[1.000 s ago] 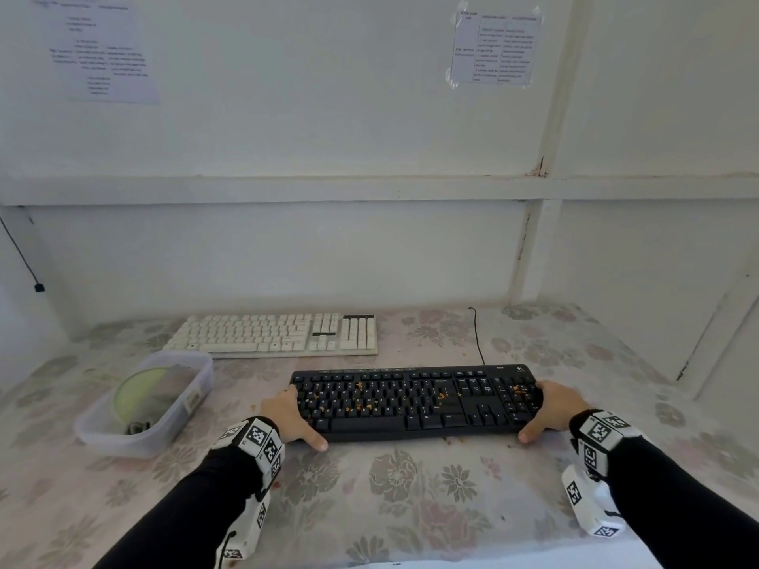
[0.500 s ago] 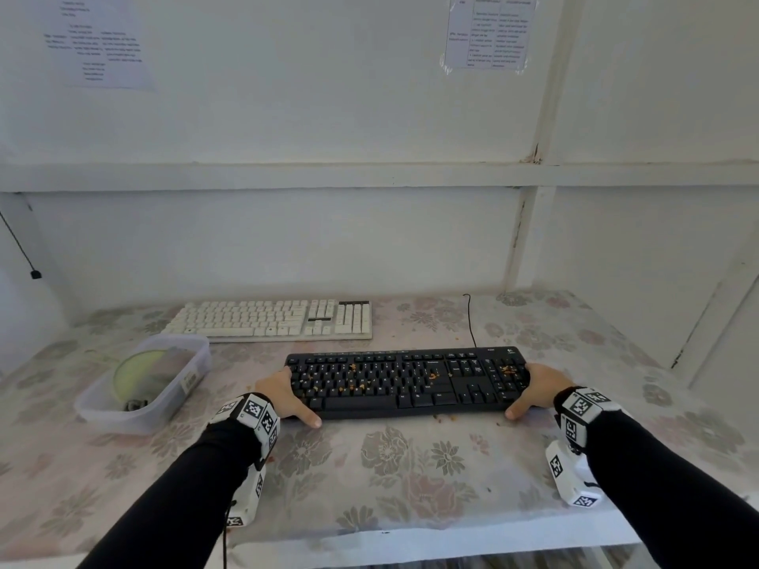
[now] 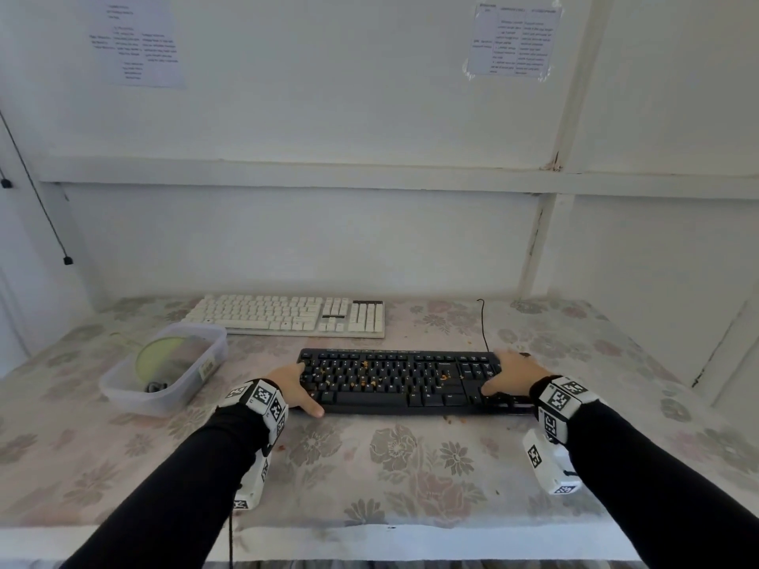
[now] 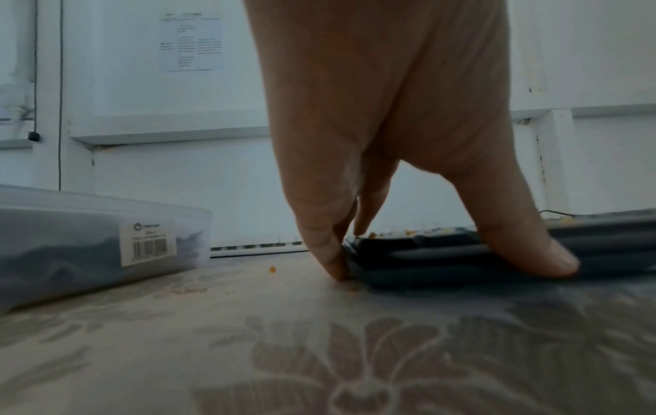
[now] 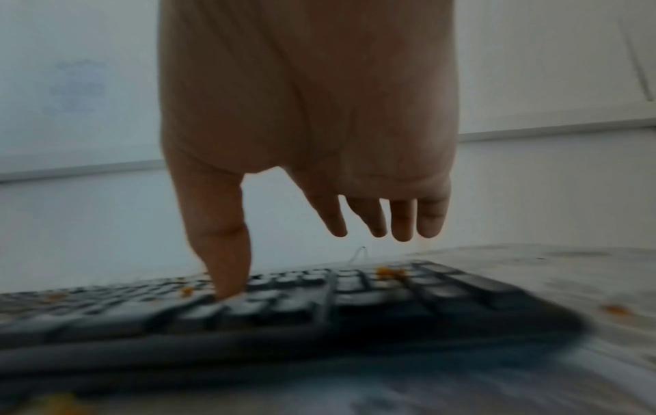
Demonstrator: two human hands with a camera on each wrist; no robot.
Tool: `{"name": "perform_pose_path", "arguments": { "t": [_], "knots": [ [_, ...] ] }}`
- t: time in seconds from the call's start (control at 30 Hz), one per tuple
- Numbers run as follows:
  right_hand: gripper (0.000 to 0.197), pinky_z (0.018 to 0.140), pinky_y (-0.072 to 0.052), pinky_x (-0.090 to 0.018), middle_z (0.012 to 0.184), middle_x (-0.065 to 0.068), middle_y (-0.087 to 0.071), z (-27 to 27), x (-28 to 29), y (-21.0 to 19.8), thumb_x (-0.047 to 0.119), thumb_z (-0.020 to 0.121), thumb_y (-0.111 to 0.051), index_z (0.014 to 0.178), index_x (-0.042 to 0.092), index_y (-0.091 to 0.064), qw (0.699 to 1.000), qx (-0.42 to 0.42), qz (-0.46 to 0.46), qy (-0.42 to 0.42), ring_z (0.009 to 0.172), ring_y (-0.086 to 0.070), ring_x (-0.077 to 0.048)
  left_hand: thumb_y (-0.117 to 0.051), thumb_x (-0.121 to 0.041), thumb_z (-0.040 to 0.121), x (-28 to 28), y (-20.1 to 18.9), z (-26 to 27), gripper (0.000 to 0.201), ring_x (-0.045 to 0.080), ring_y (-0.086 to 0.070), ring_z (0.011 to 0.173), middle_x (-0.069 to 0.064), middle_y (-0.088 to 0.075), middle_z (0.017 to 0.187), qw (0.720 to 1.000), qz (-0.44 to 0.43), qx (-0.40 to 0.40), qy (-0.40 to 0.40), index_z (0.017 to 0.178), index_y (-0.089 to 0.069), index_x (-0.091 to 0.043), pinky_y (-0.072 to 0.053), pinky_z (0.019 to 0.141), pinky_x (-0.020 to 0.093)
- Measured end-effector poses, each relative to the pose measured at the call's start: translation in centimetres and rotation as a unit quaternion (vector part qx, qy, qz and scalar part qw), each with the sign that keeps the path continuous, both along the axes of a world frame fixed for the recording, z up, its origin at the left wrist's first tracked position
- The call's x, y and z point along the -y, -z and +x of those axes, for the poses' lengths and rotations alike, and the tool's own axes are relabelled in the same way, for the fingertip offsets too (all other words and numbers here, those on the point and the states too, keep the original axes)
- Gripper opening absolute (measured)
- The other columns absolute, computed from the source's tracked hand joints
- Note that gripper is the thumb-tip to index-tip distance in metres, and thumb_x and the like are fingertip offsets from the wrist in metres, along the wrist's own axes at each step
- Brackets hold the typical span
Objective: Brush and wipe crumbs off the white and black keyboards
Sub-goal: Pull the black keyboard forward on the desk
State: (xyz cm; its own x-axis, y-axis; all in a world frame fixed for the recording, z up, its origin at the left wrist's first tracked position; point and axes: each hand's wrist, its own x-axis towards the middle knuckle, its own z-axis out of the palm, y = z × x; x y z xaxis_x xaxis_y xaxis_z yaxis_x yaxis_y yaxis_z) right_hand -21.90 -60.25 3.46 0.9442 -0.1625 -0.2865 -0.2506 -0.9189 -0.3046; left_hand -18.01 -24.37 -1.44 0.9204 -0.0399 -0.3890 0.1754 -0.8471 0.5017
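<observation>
Black keyboard (image 3: 404, 379) on the flowered counter (image 3: 390, 457), lying in front of the white keyboard (image 3: 287, 318), which sits near the wall. The left hand (image 3: 295, 384) clasps the black keyboard's left end, as it did a second ago: thumb along the front edge, fingers curled over the end. The right hand (image 3: 513, 373), which held the right end from outside, now lies over the number pad with fingers spread and hovering, only the thumb touching the keys; the right wrist view is blurred. Orange crumbs (image 3: 365, 369) remain among the keys, some on the counter. Judgement: positioning is ending; no brushing yet. A clear tub (image 3: 164, 388) stands to the left.
</observation>
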Motion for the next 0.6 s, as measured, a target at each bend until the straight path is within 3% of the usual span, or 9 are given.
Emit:
{"name": "perform_pose_path", "arguments": {
  "t": [0.07, 0.17, 0.33, 0.47, 0.6],
  "knots": [
    [0.069, 0.104, -0.035, -0.033, 0.146, -0.014, -0.035, 0.6, -2.5, -0.6, 0.027, 0.085, -0.062, 0.143, 0.006, -0.028, 0.998, 0.042, 0.040, -0.010, 0.130, -0.038, -0.029, -0.078, -0.023, 0.075, -0.6, -0.5, -0.1, 0.088, 0.023, -0.037, 0.136, 0.007, -0.037, 0.149, 1.000, -0.005, 0.016, -0.007, 0.147, -0.030, -0.008, -0.028, 0.111, 0.029],
    [0.063, 0.097, -0.037, -0.027, 0.145, -0.013, -0.038, 1.3, -7.2, -1.2, 0.017, 0.089, -0.055, 0.144, 0.006, -0.027, 0.992, 0.074, 0.091, -0.037, 0.124, -0.047, -0.025, -0.066, -0.023, 0.087, -2.3, -2.0, -0.6, 0.059, 0.020, -0.042, 0.131, 0.004, -0.044, 0.144, 0.997, -0.016, 0.070, -0.009, 0.140, -0.044, -0.011, -0.030, 0.107, 0.028],
    [0.054, 0.091, -0.044, -0.027, 0.137, -0.012, -0.046, 2.3, -16.1, -1.4, 0.011, 0.090, -0.052, 0.140, 0.005, -0.033, 0.977, 0.101, 0.164, -0.092, 0.116, -0.053, -0.024, -0.061, -0.013, 0.089, -7.4, -4.7, -1.3, 0.038, 0.021, -0.056, 0.113, 0.005, -0.058, 0.128, 0.972, -0.065, 0.202, -0.102, 0.126, -0.056, -0.009, -0.041, 0.096, 0.029],
    [0.054, 0.086, -0.041, -0.025, 0.138, -0.010, -0.045, 3.3, -23.4, -1.4, 0.014, 0.089, -0.053, 0.140, 0.007, -0.034, 0.966, 0.100, 0.199, -0.133, 0.113, -0.052, -0.021, -0.057, -0.006, 0.088, -13.4, -6.0, -2.1, 0.041, 0.025, -0.053, 0.118, 0.010, -0.056, 0.131, 0.946, -0.059, 0.256, -0.191, 0.129, -0.053, -0.006, -0.038, 0.099, 0.029],
    [0.052, 0.101, -0.035, -0.028, 0.139, -0.009, -0.044, 4.1, -30.4, -1.2, 0.016, 0.089, -0.053, 0.138, 0.007, -0.037, 0.955, 0.108, 0.211, -0.180, 0.127, -0.043, -0.023, -0.061, -0.008, 0.085, -19.7, -5.4, -2.1, 0.057, 0.032, -0.041, 0.130, 0.019, -0.044, 0.141, 0.939, -0.038, 0.230, -0.254, 0.138, -0.040, -0.001, -0.033, 0.105, 0.036]
  ]
}}
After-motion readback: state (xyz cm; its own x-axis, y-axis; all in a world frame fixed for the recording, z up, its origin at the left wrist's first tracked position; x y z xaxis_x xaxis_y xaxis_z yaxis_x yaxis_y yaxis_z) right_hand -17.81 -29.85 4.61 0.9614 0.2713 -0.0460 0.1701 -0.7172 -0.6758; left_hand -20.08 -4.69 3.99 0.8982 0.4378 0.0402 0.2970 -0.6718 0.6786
